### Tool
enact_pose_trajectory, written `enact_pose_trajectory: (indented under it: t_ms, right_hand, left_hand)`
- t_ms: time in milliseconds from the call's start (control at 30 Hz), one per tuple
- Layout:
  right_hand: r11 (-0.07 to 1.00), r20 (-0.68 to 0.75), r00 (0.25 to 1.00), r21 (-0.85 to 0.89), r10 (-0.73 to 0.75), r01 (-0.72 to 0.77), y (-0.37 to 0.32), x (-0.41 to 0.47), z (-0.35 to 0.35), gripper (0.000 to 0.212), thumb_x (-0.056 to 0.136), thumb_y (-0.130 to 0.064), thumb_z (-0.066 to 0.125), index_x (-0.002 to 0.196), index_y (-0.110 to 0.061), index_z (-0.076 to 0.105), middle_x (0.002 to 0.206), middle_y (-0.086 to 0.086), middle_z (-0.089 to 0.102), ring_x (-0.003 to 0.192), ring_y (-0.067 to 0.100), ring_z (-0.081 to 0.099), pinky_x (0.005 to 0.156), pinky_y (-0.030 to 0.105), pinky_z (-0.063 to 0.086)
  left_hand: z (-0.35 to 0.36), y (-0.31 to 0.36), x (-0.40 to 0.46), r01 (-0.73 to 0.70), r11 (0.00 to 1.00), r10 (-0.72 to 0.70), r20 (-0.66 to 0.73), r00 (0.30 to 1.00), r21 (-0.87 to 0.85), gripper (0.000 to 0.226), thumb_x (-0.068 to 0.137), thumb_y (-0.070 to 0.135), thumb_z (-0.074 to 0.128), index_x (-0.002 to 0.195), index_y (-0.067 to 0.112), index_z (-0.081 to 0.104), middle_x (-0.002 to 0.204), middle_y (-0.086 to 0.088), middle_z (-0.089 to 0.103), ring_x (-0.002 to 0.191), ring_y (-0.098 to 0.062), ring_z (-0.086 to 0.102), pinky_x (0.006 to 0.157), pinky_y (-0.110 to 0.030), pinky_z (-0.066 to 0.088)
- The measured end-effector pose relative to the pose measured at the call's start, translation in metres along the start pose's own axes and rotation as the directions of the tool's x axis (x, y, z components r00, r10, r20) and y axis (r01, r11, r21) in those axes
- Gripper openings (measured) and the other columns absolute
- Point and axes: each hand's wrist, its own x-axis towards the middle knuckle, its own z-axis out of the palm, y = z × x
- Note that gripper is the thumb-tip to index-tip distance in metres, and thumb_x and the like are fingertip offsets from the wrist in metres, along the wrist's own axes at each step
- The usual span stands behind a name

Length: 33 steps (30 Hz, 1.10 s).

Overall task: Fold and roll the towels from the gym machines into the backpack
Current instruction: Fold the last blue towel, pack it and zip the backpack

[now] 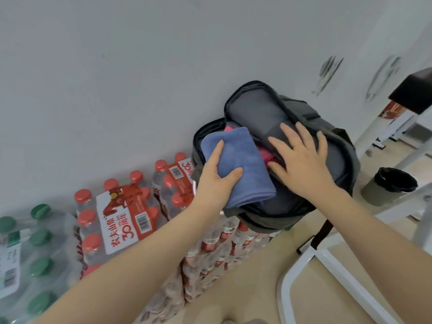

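Atop one backpack (327,127) — two towels: blue towel (243,169), pink towel (265,154).

Pink towel (265,153) mostly hidden, centre of frame: only slivers show between blue towel (238,167) and right hand (301,167). Backpack (311,118) interior below towels unseen. Left hand (218,176) fingers tucked under blue towel, out of sight. Green-capped bottle pack (35,253) cut by left edge, label print too blurred to read. Dark padded block (413,92) cut by right edge. Grey wall marks (329,73), upper right, smeared, shape unclear. Lower bottle stack (210,253) blurred.
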Motion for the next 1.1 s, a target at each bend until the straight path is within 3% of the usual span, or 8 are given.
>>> enact_pose_trajectory:
  t_ms: [133, 267, 367, 433, 567, 767, 1000, 1100]
  right_hand:
    - [0.987, 0.064, 0.996, -0.145, -0.062, 0.071, 0.027, -0.008, 0.004, 0.079, 0.067, -0.026, 0.078, 0.136, -0.014, 0.042, 0.141, 0.021, 0.042, 0.126, 0.039, 0.044, 0.104, 0.050, 0.033]
    - [0.990, 0.060, 0.997, -0.130, -0.047, 0.054, 0.031, 0.000, 0.007, 0.077, 0.066, -0.023, 0.079, 0.134, -0.007, 0.045, 0.128, 0.028, 0.052, 0.104, 0.041, 0.059, 0.082, 0.045, 0.050]
    - [0.989, 0.079, 0.995, -0.125, -0.067, 0.077, 0.031, 0.000, 0.007, 0.070, 0.070, -0.019, 0.076, 0.132, -0.004, 0.046, 0.119, 0.029, 0.058, 0.092, 0.040, 0.064, 0.065, 0.040, 0.052]
    - [0.989, 0.079, 0.995, -0.131, -0.064, 0.074, 0.031, -0.001, 0.005, 0.065, 0.072, -0.013, 0.073, 0.131, -0.004, 0.048, 0.106, 0.025, 0.064, 0.076, 0.036, 0.066, 0.048, 0.030, 0.043]
    - [0.990, -0.038, 0.999, -0.141, 0.006, -0.012, 0.035, 0.009, -0.001, 0.063, 0.059, -0.002, 0.079, 0.119, -0.007, 0.060, 0.069, 0.016, 0.063, 0.038, 0.029, 0.053, 0.044, 0.014, 0.007]
    - [0.993, -0.012, 0.997, -0.090, 0.078, -0.079, 0.035, 0.017, -0.013, 0.053, 0.084, -0.003, 0.057, 0.134, -0.014, 0.046, 0.093, 0.020, 0.065, 0.062, 0.039, 0.061, 0.045, 0.024, 0.018]
    - [0.986, -0.100, 0.994, -0.155, 0.042, -0.058, 0.038, 0.013, -0.011, 0.062, 0.061, -0.001, 0.080, 0.119, -0.008, 0.060, 0.071, 0.014, 0.064, 0.039, 0.029, 0.053, 0.051, 0.010, -0.001]
    - [0.985, -0.137, 0.990, -0.164, 0.032, -0.055, 0.035, 0.009, -0.008, 0.057, 0.062, -0.007, 0.080, 0.116, -0.006, 0.061, 0.075, 0.013, 0.065, 0.047, 0.029, 0.057, 0.042, 0.012, 0.010]
  left_hand:
    - [0.027, -0.005, 0.009, 0.016, 0.998, -0.013, -0.062, 0.998, 0.058, 0.072, 0.088, 0.024, 0.059, 0.145, 0.037, 0.016, 0.150, 0.004, 0.026, 0.128, -0.019, 0.041, 0.101, -0.031, 0.039]
    - [0.047, -0.010, 0.014, 0.044, 0.913, -0.012, -0.083, 0.997, 0.405, 0.081, 0.087, 0.030, 0.058, 0.148, 0.024, 0.005, 0.152, -0.009, 0.002, 0.137, -0.027, 0.024, 0.100, -0.022, 0.024]
    - [0.044, -0.018, 0.017, -0.118, 0.450, 0.320, -0.036, 0.947, 0.885, 0.075, 0.085, 0.049, 0.049, 0.146, 0.015, 0.020, 0.153, -0.022, -0.010, 0.142, -0.037, -0.007, 0.113, -0.046, 0.004]
    - [0.034, -0.022, 0.025, -0.299, 0.225, 0.411, 0.188, 0.892, 0.927, 0.076, 0.081, 0.060, 0.033, 0.142, 0.016, 0.033, 0.154, -0.021, 0.004, 0.141, -0.033, -0.009, 0.111, -0.055, -0.001]
    - [0.011, -0.023, 0.034, -0.508, 0.241, 0.158, 0.482, 0.861, 0.827, 0.085, 0.068, 0.080, 0.011, 0.141, 0.037, -0.001, 0.154, 0.001, -0.013, 0.136, -0.012, -0.020, 0.112, -0.037, -0.013]
    - [0.039, -0.027, 0.057, -0.428, 0.087, 0.115, 0.418, 0.901, 0.900, 0.089, 0.070, 0.080, 0.013, 0.146, 0.035, 0.004, 0.156, -0.006, -0.010, 0.144, -0.025, -0.008, 0.114, -0.042, -0.010]
    - [0.065, -0.022, 0.097, -0.417, 0.081, 0.033, 0.416, 0.909, 0.905, 0.072, 0.086, 0.066, 0.032, 0.146, 0.032, 0.011, 0.157, -0.008, -0.001, 0.145, -0.026, -0.003, 0.115, -0.043, -0.006]
    - [0.063, -0.021, 0.093, -0.426, 0.120, 0.058, 0.422, 0.905, 0.897, 0.071, 0.088, 0.062, 0.032, 0.147, 0.030, 0.010, 0.157, -0.009, -0.002, 0.145, -0.026, -0.003, 0.115, -0.042, -0.007]
